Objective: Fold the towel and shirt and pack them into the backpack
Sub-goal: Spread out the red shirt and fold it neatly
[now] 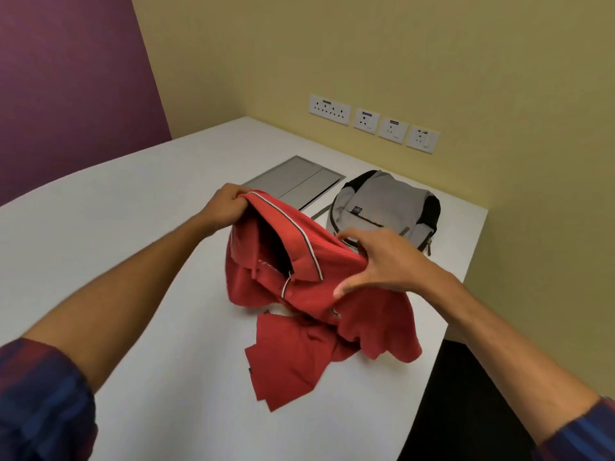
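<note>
A red polo shirt [299,314] with a white-and-dark striped collar hangs crumpled above the white table [133,201], its lower hem resting on the tabletop. My left hand [229,204] pinches the collar at the far side. My right hand [379,261] grips the shirt's shoulder on the right, with the thumb pressed into the fabric. A grey and black backpack [386,207] lies flat behind the shirt, near the wall, and its zip looks shut. No towel is in view.
A grey metal cable hatch [293,181] is set flush into the table, left of the backpack. Several wall sockets [372,123] line the yellow wall. The table's right edge drops to a dark gap [466,394].
</note>
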`<state>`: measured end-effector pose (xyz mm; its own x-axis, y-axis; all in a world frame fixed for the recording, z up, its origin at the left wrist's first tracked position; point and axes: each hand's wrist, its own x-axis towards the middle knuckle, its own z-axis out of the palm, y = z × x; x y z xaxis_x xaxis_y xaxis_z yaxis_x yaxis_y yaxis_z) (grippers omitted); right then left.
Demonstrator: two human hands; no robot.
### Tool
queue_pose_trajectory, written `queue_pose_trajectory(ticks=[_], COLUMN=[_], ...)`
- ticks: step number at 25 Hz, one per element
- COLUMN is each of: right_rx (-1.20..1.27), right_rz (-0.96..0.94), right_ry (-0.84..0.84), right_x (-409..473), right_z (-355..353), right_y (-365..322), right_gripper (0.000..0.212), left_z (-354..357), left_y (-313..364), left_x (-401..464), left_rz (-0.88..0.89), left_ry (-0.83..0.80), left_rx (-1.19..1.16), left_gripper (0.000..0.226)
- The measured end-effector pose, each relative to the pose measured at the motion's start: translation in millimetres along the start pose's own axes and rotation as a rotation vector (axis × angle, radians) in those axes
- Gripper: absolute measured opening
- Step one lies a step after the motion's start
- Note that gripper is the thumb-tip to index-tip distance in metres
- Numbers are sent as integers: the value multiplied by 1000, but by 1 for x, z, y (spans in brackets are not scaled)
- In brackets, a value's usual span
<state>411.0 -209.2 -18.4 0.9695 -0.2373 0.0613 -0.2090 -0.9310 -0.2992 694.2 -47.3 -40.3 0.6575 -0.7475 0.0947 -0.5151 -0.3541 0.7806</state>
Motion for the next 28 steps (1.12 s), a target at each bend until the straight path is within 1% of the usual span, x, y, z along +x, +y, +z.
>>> queue_pose_trajectory(ticks=[1,3,5,7,8,10,12,14,15,17,19,21,24,26,27,28], right_rx=[-121,-262,-300,-290,-263,-119,110,258,278,264,238,217,150,96,73,56], right_rz=[-28,-67,-114,-169,-171,-82,54,138,153,179,229,292,332,350,357,365], right_ry=[0,111,265,346,374,449,535,576,590,632,721,824,942,1011,1030,1039], right_x=[0,2,6,7,8,9,12,15,17,23,28,29,27,25,24,24], right_z=[6,19,30,38,41,40,31,18,11,-2,-17,-34,-59,-75,-81,-86], right_y=[1,5,10,17,22,32,43,52,56,60,63,67,68,68,68,68], right_gripper=[98,97,85,64,55,37,26,17,15,17,17,17,19,23,25,25], left_z=[-7,-16,-24,-34,-40,-53,-65,-69,-68,-64,-60,-58,-61,-66,-69,-73], left_y=[3,8,14,21,24,24,21,20,22,25,27,29,37,47,51,56], left_x=[2,4,4,2,1,-5,-16,-27,-31,-34,-32,-30,-28,-22,-18,-14], left_rz=[3,-21,-33,-38,-40,-38,-41,-36,-24,44,150,213,317,413,463,500], left_ry=[4,30,55,28,-5,-71,-139,-248,-311,-397,-429,-449,-430,-387,-334,-248], left_rx=[26,17,-2,23,53,138,218,261,279,372,498,546,572,602,610,616], left_gripper=[49,45,38,31,28,31,33,40,48,67,72,72,70,72,71,67])
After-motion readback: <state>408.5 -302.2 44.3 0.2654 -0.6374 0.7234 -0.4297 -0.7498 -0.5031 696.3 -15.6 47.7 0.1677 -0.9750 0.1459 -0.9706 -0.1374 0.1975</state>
